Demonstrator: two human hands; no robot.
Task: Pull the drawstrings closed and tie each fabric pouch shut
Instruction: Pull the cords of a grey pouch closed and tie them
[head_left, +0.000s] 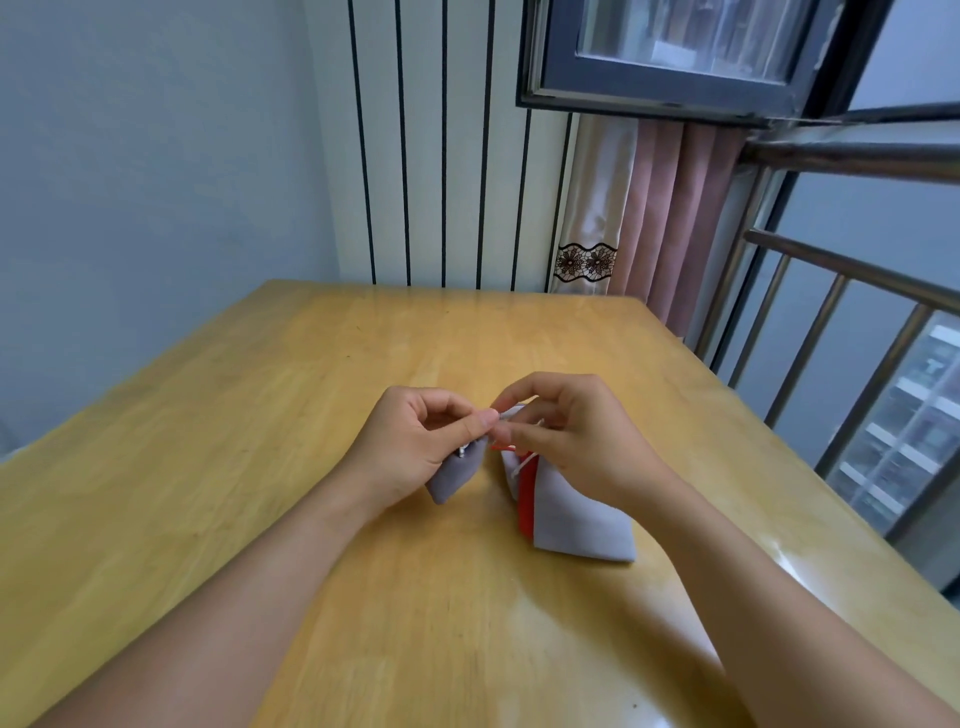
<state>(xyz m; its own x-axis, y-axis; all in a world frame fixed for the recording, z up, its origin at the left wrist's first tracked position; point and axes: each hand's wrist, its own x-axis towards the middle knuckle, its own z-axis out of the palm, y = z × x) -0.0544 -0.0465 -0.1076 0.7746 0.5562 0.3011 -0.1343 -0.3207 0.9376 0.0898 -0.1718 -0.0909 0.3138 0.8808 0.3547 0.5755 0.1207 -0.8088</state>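
Note:
A small grey fabric pouch hangs below my left hand, which pinches a thin white drawstring between thumb and forefinger. My right hand pinches the same string close beside it, fingertips almost touching. Under my right hand lies a pile of grey pouches on the wooden table, with a red pouch showing at its left edge. A white cord end and a red cord lie over the pile. Any knot is hidden by my fingers.
The table's right edge runs close to a metal railing and a window. A striped wall panel and a pink curtain stand behind the far edge.

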